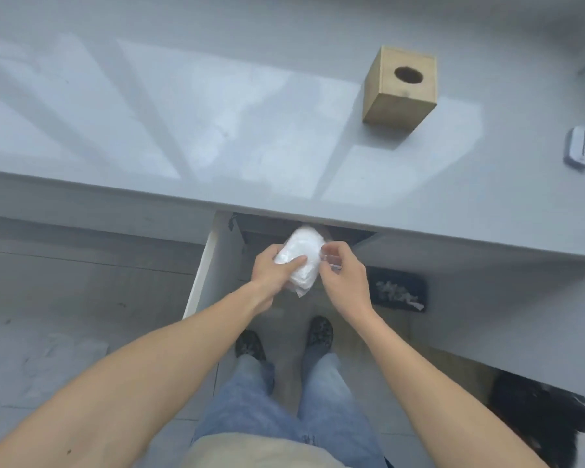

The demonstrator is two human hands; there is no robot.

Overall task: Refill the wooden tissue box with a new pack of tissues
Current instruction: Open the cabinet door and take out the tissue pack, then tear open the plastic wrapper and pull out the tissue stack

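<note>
A square wooden tissue box with a round hole in its top stands on the grey counter, far right of centre. Below the counter's front edge I hold a white pack of tissues in clear plastic wrap. My left hand grips the pack from the left side. My right hand pinches the clear wrap at the pack's right edge. Both hands are well below and to the left of the box.
An open white cabinet door hangs to the left of my hands, with the dark cabinet opening behind them. A white device lies at the counter's right edge. My legs and shoes stand on the tiled floor, and a dark object sits at bottom right.
</note>
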